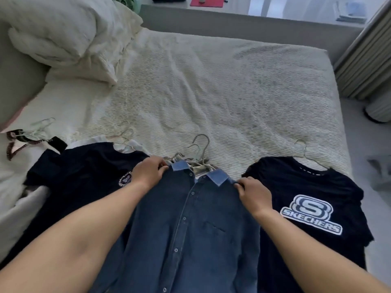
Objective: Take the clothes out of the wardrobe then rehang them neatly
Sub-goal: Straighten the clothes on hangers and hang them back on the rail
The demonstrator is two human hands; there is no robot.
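denim shirt [190,229] dark blue, collar paler | logo tee [306,197] black | bedspread [211,92] cream

This is a bedroom in a home. A wide bed covered with a cream ribbed-knit bedspread [211,85] fills the view, with rumpled white pillows [59,32] piled at its head and dark shirts on pale wire hangers [201,149] laid out along its near edge. Beyond the bed runs a low grey ledge [232,22] below a bright window, and pleated beige curtains [364,60] hang at the right.
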